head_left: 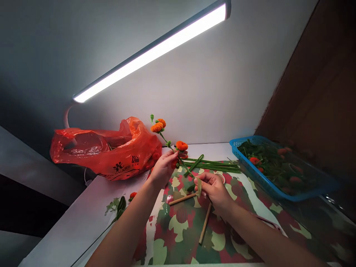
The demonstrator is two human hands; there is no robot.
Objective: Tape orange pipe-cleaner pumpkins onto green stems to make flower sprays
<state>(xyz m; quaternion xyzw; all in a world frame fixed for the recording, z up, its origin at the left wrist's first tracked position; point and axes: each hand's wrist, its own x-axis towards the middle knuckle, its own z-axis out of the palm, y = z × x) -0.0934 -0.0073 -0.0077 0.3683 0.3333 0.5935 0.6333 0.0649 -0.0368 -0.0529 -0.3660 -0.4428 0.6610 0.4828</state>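
Observation:
A fuzzy orange flower stem (pixel 162 138), apparently of chenille, slants up between my hands, with several orange blooms and small green buds. My left hand (pixel 164 168) is closed on the stem just below the lowest bloom (pixel 181 145). Lower down, my right hand (pixel 213 189) pinches the stem's bottom part between thumb and fingers. A flat olive-green strip (pixel 199 187), perhaps floral tape, hangs at the right fingertips. Under the hands lie a brown stick (pixel 182 199) and a second brown stick (pixel 205 224). Behind them rests a bundle of green stems (pixel 217 167).
A red plastic bag (pixel 111 159) stands at the left. The blue basket (pixel 236 148) at the right holds leaves and orange flowers. Another leafy stem (pixel 121 207) lies beside my left forearm. A camouflage mat (pixel 178 230) covers the table; a lit lamp (pixel 155 52) hangs above.

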